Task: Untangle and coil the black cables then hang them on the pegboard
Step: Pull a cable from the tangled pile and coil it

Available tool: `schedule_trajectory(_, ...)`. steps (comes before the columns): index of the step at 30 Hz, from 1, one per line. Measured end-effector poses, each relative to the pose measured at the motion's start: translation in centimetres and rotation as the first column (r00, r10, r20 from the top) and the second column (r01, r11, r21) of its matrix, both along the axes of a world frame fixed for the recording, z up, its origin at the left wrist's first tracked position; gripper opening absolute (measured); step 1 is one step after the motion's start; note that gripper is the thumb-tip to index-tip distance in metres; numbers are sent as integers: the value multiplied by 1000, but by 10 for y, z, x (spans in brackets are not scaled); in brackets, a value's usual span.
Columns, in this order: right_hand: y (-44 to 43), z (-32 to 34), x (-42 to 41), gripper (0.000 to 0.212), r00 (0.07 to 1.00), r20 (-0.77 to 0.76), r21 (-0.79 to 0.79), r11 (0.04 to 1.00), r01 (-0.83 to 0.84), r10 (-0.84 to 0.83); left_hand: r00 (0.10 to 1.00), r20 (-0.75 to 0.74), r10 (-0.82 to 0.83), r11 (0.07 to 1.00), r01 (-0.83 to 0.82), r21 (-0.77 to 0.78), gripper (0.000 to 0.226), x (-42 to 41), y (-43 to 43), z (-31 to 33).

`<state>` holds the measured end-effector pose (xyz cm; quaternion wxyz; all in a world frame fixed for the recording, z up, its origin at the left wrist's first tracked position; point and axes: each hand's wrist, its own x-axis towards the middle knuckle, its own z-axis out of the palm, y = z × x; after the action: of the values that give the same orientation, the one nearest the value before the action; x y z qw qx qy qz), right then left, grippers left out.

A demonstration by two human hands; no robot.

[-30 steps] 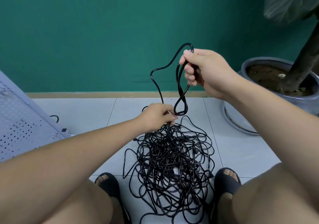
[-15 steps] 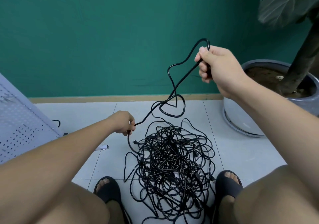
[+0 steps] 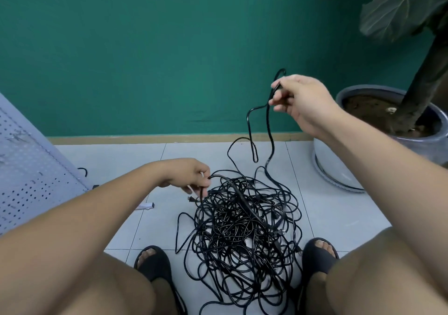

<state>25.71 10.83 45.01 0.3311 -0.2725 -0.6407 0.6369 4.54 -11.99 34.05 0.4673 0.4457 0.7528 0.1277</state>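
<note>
The light is soft and even, quite bright on the floor tiles (image 3: 339, 205). The plant leaves (image 3: 397, 11) at top right look dark. The right hand (image 3: 305, 101) is slightly blurred. The wide lens bends the baseboard (image 3: 145, 140) and stretches the edges.

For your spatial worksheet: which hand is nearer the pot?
Right. The right hand is raised just left of the pot; the left hand is low beside the cables, farther off.

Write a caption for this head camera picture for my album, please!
Right hand holds a cable loop high; left hand pinches a strand from the tangled black cables.
</note>
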Motion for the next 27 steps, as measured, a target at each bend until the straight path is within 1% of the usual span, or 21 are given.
schedule_trajectory(3, 1, -18, -3, 9, 985, 92, -138, 982, -129, 143, 991, 135, -2, 993, -13, 114, 16, 14, 1, 28)
schedule_trajectory(5, -1, -27, -2, 14, 965, 152, -209, 962, -179, 212, 978, 206, 34, 972, -80, 221, 17, 23, -1, 48)
schedule_trajectory(7, -5, -32, -2, 17, 941, 227, -178, 961, -213, 251, 959, 266, 95, 919, -187, 348, 16, 29, -1, 67)
schedule_trajectory(10, -21, -33, -5, 14, 904, 340, -27, 964, -265, 258, 925, 335, 179, 805, -334, 491, 16, 33, 2, 86)
schedule_trajectory(11, -28, -32, -5, 18, 882, 389, 26, 954, -299, 266, 911, 362, 195, 768, -372, 521, 17, 33, 4, 90)
schedule_trajectory(12, -37, -31, -6, 23, 845, 449, 62, 933, -355, 292, 899, 388, 202, 737, -401, 545, 18, 34, 6, 93)
schedule_trajectory(13, -46, -31, -6, 28, 787, 517, 73, 898, -434, 338, 889, 408, 207, 708, -424, 564, 19, 34, 8, 96)
schedule_trajectory(15, -65, -37, -6, 33, 628, 650, 47, 802, -595, 428, 876, 431, 216, 657, -457, 600, 19, 36, 14, 99)
schedule_trajectory(16, -73, -44, -6, 37, 552, 702, 25, 759, -650, 450, 871, 441, 217, 635, -469, 614, 19, 38, 17, 101)
schedule_trajectory(17, -79, -54, -9, 42, 501, 737, 8, 736, -677, 453, 862, 460, 215, 614, -485, 623, 19, 39, 21, 103)
schedule_trajectory(18, -85, -65, -12, 44, 483, 755, 2, 734, -679, 444, 848, 488, 208, 593, -506, 626, 20, 41, 24, 106)
schedule_trajectory(19, -89, -78, -16, 41, 493, 758, 10, 747, -665, 428, 831, 519, 200, 572, -529, 627, 20, 42, 26, 109)
schedule_trajectory(21, -94, -98, -25, 28, 545, 733, 21, 788, -615, 406, 805, 565, 181, 540, -562, 627, 20, 43, 30, 113)
schedule_trajectory(23, -100, -110, -32, 16, 599, 698, 24, 823, -567, 392, 800, 576, 168, 530, -566, 632, 20, 44, 33, 114)
schedule_trajectory(26, -104, -111, -38, 31, 674, 658, 124, 835, -536, 335, 819, 545, 177, 534, -545, 646, 16, 42, 35, 109)
schedule_trajectory(27, -104, -105, -39, 33, 698, 645, 152, 843, -517, 312, 827, 528, 193, 544, -538, 644, 18, 40, 35, 105)
